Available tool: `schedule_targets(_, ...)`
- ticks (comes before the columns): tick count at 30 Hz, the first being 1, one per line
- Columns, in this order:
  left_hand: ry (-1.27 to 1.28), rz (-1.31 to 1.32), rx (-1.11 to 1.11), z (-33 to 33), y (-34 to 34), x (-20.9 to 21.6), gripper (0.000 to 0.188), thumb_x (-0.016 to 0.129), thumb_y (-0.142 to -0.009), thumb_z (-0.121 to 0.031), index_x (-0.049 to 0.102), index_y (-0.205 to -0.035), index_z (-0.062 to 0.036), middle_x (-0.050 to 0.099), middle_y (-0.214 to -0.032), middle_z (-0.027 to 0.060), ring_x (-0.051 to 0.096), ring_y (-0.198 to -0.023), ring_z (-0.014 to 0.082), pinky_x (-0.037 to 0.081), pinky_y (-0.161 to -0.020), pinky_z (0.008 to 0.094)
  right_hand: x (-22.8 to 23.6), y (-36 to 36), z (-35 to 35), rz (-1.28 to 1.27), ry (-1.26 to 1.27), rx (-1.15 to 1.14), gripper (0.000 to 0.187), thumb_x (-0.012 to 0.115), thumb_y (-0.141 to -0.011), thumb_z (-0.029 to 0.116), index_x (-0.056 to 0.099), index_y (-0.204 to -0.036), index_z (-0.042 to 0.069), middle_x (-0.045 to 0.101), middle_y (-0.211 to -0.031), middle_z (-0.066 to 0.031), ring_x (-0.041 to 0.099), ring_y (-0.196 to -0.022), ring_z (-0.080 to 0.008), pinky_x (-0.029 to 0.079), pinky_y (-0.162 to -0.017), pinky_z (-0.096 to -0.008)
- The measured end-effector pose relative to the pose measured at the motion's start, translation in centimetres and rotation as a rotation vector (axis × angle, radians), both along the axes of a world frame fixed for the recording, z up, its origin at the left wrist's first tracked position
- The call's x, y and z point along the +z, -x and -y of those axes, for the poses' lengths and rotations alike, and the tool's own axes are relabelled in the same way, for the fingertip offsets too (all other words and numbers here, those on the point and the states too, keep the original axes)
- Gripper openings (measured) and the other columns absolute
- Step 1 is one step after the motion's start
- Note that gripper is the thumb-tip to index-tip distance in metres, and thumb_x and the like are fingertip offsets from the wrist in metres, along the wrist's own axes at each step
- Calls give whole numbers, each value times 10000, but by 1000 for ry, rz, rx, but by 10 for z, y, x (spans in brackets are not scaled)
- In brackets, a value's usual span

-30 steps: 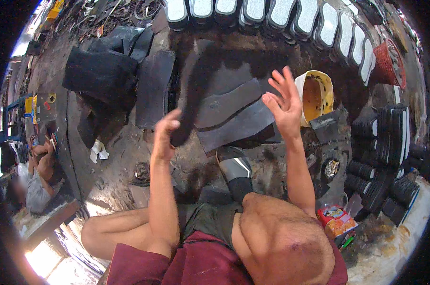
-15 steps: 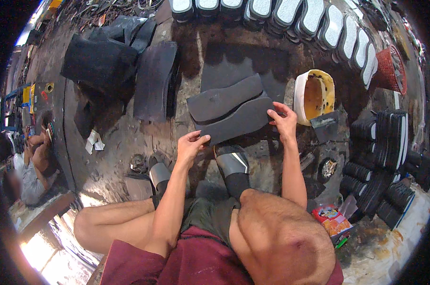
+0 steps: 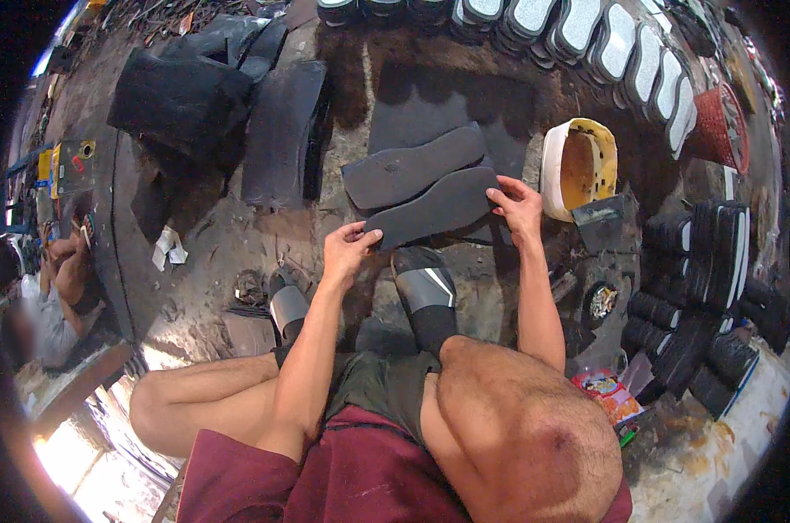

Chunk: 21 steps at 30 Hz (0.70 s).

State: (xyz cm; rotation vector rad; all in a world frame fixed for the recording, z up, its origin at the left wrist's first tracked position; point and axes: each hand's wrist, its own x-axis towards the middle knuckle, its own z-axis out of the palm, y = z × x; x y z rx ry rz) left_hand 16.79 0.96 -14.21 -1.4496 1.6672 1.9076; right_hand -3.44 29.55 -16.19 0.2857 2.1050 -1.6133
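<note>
Both my hands hold a dark grey, wavy-edged sheet piece (image 3: 434,207), one at each end. My left hand (image 3: 347,253) pinches its left end between thumb and fingers. At the right end, my right hand (image 3: 517,207) grips the corner, with the thumb on top. Just beyond it lies a second dark grey wavy-edged piece (image 3: 412,166), its near edge following the curve of the held one. Under and behind these pieces, a larger dark flat sheet (image 3: 456,100) lies on the floor.
A white-rimmed tub (image 3: 554,170) with yellowish insides stands right of my right hand. Stacks of pale-topped sole shapes (image 3: 617,44) curve along the far right, near a red basket (image 3: 722,131). Dark sheets (image 3: 277,135) lie left. Another person (image 3: 59,318) sits far left.
The held piece has shifted slightly away from me, and the dark gap between it and the far piece looks narrower. Both hands keep their grip. The whole view has moved a little.
</note>
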Motion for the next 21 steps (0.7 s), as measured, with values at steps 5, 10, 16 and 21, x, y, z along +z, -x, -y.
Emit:
schedule_targets(5, 45, -23, 1, -3, -1, -1, 691, 908, -826, -193, 605, -1382, 83, 732, -1112, 144, 695, -923, 170, 568, -740, 292, -3, 1, -1, 6, -19, -8, 424, 866, -833, 114, 743, -1231, 35, 750, -1074, -93, 717, -864, -171, 594, -694, -296)
schedule_targets(10, 16, -23, 53, -6, 4, 5, 675, 913, -814, -210, 629, -1356, 76, 728, -1109, 140, 699, -923, 175, 564, -732, 290, -4, 3, 0, -7, -55, 14, 415, 855, -844, 93, 733, -1235, 29, 744, -1052, -70, 708, -895, -154, 582, -697, -299)
schedule_targets(16, 90, 28, 8, -7, 9, 14, 627, 901, -809, -221, 663, -1307, 77, 728, -1108, 140, 709, -934, 179, 576, -725, 303, 9, -3, 10, -272, -518, 186, 504, 867, -820, 235, 730, -1279, 79, 740, -1059, -106, 732, -914, -250, 590, -785, -378)
schedule_targets(21, 145, 71, -41, -7, 13, 16, 632, 901, -802, -224, 667, -1305, 79, 732, -1129, 149, 712, -950, 175, 578, -722, 303, 9, -4, 18, -442, -736, 223, 611, 871, -782, 337, 717, -1331, 115, 733, -1120, -157, 701, -1060, -326, 549, -939, -456)
